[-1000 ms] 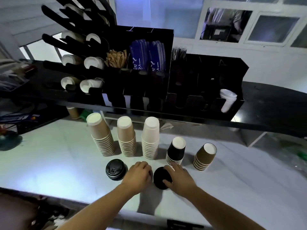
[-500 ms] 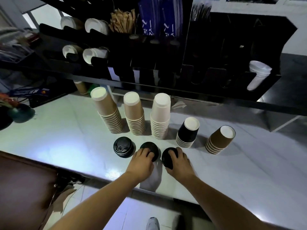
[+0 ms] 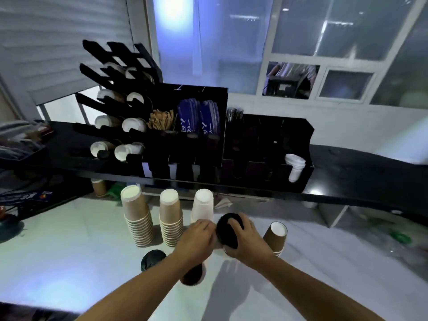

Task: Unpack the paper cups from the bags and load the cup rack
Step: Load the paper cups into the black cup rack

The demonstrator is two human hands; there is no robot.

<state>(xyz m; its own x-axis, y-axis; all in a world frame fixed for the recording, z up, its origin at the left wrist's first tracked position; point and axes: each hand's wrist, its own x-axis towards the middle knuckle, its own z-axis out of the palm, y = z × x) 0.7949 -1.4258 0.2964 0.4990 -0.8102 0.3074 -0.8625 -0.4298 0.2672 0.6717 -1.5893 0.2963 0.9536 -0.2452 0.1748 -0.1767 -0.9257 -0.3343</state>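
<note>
A: Right hand (image 3: 250,242)?
B: Grip curled round a black lid (image 3: 228,228), above the table (image 3: 69,251).
A: Left hand (image 3: 196,237)?
B: Curled beside it; holding what, cannot tell.
A: Paper cups (image 3: 136,214)?
B: Stacked upside down on the table, below the cup rack (image 3: 90,101).

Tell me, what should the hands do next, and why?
Probably carry the black stack, held in the right hand's grip, up to the rack: it seems to be off the table, and the rack's dark slots sit right above.
</note>
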